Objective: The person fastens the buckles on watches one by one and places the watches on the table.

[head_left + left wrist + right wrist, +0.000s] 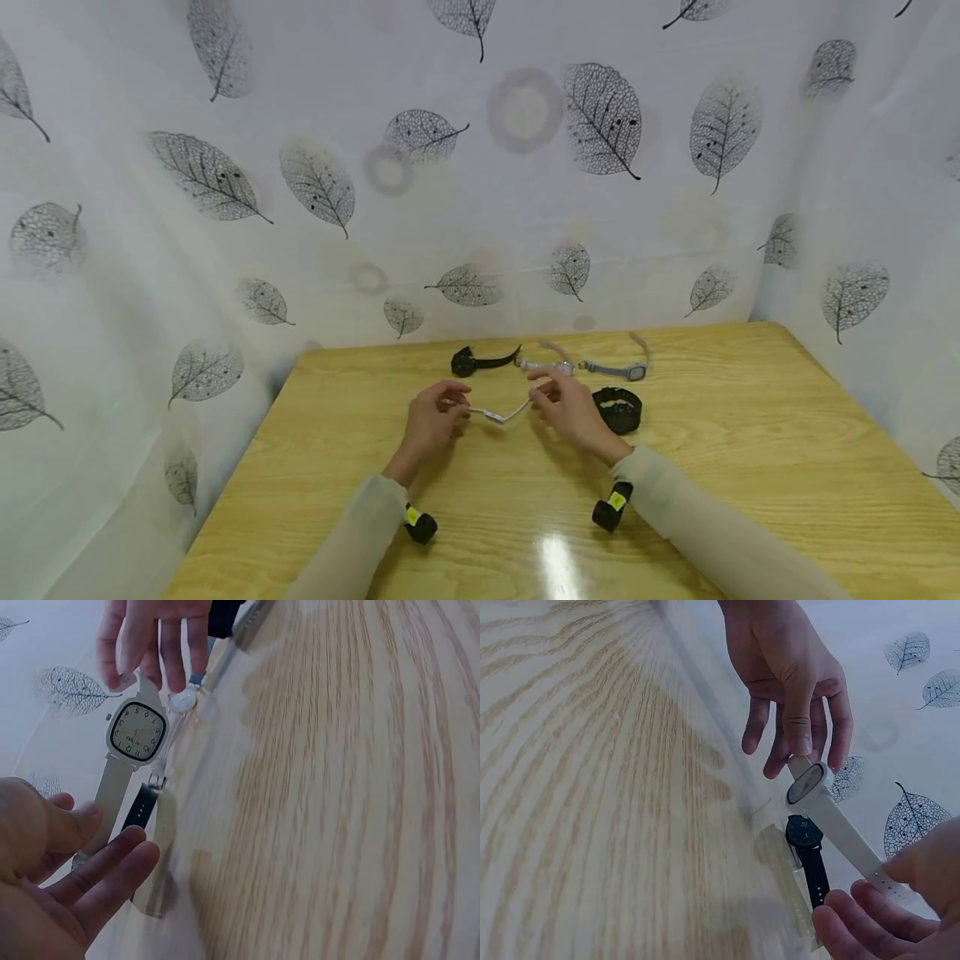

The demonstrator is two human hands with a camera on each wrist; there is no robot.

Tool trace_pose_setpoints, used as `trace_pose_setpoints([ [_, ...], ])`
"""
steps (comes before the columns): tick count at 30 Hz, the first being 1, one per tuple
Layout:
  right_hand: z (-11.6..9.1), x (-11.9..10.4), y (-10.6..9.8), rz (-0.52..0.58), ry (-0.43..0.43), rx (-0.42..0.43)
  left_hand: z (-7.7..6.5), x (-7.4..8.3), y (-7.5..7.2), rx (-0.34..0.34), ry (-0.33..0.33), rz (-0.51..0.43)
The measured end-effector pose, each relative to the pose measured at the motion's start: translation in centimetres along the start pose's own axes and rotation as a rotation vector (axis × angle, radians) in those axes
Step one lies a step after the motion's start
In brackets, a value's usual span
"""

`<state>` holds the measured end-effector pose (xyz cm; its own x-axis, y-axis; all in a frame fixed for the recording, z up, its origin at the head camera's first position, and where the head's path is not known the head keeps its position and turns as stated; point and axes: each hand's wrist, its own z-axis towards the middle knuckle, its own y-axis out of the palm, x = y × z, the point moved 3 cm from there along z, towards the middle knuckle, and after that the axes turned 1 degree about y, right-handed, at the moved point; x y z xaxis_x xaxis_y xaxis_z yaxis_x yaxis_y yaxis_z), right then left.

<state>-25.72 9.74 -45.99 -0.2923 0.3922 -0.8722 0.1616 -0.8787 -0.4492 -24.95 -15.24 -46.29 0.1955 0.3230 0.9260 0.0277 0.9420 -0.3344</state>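
A white wristwatch (493,416) with a squarish face hangs between the two hands, above the table. My left hand (433,421) pinches one end of its strap between thumb and fingers, and my right hand (570,410) pinches the opposite end. In the left wrist view the numbered dial of the white wristwatch (137,730) faces the camera. Behind the hands lie a black watch (465,362), a pale watch (564,367) and a blue-grey watch (636,372). A chunky black watch (619,410) sits just right of my right hand.
The wooden table (750,433) reaches back to a white curtain (510,208) printed with leaves, which also hangs along both sides. Black devices with yellow labels are strapped at my left wrist (422,527) and right wrist (609,512).
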Motion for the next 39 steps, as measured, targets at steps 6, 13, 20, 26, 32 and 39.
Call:
trace_pose_setpoints([
  [6,0.1,-0.2,0.1,0.187,0.052,0.048,0.0,0.6,0.6,-0.008,0.055,0.018],
  [13,0.0,-0.2,0.2,0.279,0.094,0.032,0.0,0.7,0.9,0.01,0.086,0.011],
  [20,0.0,-0.3,0.2,0.392,0.103,0.03,0.3,0.8,1.0,0.118,0.126,-0.137],
  [26,-0.1,-0.8,0.3,0.434,0.101,0.026,0.4,1.3,1.3,0.209,0.085,-0.297],
  [32,-0.2,-0.9,0.4,0.447,0.089,0.026,0.5,1.2,1.8,0.268,-0.068,-0.551],
  [39,-0.3,-0.9,0.3,0.456,0.068,0.026,0.6,0.9,2.1,0.251,-0.114,-0.59],
])
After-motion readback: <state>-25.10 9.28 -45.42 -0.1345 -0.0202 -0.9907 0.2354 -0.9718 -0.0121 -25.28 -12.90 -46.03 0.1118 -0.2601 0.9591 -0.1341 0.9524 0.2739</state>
